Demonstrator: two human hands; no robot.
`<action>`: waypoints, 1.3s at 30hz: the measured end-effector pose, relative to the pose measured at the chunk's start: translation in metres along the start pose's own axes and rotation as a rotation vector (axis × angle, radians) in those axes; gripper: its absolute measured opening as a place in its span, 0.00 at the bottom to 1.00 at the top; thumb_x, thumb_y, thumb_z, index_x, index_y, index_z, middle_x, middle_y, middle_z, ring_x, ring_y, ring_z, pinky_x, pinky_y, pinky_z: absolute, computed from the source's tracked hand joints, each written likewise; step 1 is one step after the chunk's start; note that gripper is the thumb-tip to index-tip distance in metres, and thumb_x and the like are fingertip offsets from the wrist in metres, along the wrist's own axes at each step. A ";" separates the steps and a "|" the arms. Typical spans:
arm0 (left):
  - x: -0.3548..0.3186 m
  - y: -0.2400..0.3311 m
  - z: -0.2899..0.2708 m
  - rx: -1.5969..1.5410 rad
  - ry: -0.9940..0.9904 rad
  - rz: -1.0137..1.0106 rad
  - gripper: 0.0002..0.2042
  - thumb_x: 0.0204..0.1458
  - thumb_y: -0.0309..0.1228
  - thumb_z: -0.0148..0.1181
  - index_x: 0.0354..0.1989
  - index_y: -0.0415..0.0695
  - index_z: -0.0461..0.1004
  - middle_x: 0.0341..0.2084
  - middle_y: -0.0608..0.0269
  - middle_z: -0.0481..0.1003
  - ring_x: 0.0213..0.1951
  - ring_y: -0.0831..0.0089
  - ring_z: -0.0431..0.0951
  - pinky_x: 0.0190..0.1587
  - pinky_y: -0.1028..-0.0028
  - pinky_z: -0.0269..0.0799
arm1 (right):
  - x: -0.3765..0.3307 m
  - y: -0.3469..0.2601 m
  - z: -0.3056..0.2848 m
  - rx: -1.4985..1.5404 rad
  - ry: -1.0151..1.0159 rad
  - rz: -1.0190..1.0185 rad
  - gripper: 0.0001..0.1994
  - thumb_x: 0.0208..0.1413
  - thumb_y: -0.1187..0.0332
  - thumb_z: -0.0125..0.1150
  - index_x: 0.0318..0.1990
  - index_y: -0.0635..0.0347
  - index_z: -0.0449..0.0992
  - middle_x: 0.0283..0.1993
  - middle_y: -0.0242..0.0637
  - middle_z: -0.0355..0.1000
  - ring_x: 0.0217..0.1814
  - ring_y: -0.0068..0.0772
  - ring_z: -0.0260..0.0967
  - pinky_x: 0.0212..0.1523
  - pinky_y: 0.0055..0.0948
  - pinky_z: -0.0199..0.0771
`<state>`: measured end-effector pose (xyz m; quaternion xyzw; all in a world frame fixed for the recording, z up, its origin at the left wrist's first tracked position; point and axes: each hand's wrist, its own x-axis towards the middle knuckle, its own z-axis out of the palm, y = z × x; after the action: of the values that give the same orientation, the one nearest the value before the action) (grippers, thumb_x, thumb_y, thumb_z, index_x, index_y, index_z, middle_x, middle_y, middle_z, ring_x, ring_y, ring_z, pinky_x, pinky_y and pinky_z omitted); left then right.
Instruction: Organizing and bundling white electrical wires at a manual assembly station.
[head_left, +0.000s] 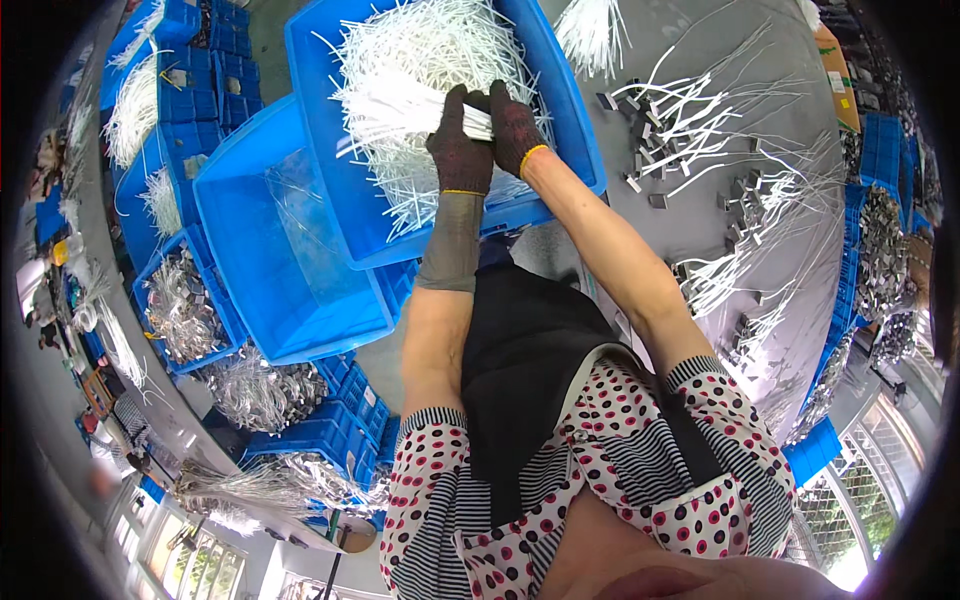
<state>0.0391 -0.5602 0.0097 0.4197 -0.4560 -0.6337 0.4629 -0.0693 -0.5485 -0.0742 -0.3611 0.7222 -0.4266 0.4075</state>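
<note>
Dark work gloves cover both of my hands. My left hand is closed round one end of a bundle of thin white strands, with its thumb along the top. Against it, my right hand grips the same end, its fingers bent round the strands. From my hands the bundle fans out to the left, over a deep heap of like strands that fills a blue crate. Whether the strands are wires or thin tubes I cannot tell. My fingertips are partly hidden.
A second blue crate with clear film inside adjoins the full one on the left. On the grey table to the right lie white leads with small dark metallic blocks. Stacked blue crates line the left, with more parts at the far right.
</note>
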 end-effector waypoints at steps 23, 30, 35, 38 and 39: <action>-0.018 0.049 -0.093 0.008 -0.692 -0.353 0.09 0.53 0.28 0.56 0.34 0.33 0.76 0.16 0.65 0.69 0.16 0.78 0.65 0.20 0.74 0.62 | -0.009 -0.163 -0.021 0.947 -0.519 -0.074 0.14 0.64 0.67 0.56 0.52 0.68 0.74 0.42 0.41 0.78 0.46 0.37 0.77 0.49 0.36 0.79; -0.010 0.060 -0.087 -0.238 -0.604 -0.696 0.22 0.58 0.26 0.52 0.61 0.35 0.66 0.13 0.76 0.56 0.13 0.84 0.53 0.18 0.78 0.52 | 0.021 -0.156 -0.055 0.989 0.104 0.092 0.13 0.62 0.64 0.50 0.34 0.64 0.76 0.36 0.44 0.77 0.37 0.41 0.75 0.45 0.37 0.76; 0.002 0.069 -0.099 -0.436 -0.194 -0.487 0.22 0.60 0.27 0.52 0.62 0.35 0.63 0.15 0.75 0.55 0.16 0.82 0.56 0.22 0.77 0.55 | 0.042 -0.158 -0.100 1.381 0.162 -0.012 0.10 0.61 0.65 0.54 0.29 0.58 0.66 0.21 0.30 0.56 0.20 0.33 0.54 0.27 0.33 0.65; 0.013 0.100 -0.060 -0.045 -0.128 -0.167 0.15 0.61 0.32 0.54 0.51 0.35 0.75 0.20 0.67 0.72 0.21 0.77 0.69 0.28 0.73 0.68 | 0.004 -0.161 -0.118 0.471 0.328 -0.295 0.12 0.67 0.64 0.47 0.29 0.52 0.68 0.21 0.25 0.60 0.21 0.23 0.58 0.22 0.26 0.57; 0.018 0.092 -0.046 0.077 -0.275 -0.099 0.15 0.61 0.33 0.55 0.49 0.35 0.77 0.24 0.64 0.76 0.22 0.76 0.71 0.30 0.72 0.70 | 0.003 -0.139 -0.116 0.869 0.259 -0.105 0.13 0.67 0.63 0.48 0.28 0.52 0.68 0.20 0.24 0.59 0.20 0.22 0.58 0.22 0.27 0.57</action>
<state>0.0976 -0.6001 0.0858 0.3685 -0.5177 -0.6894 0.3478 -0.1507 -0.5657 0.0866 -0.1366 0.5020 -0.7518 0.4052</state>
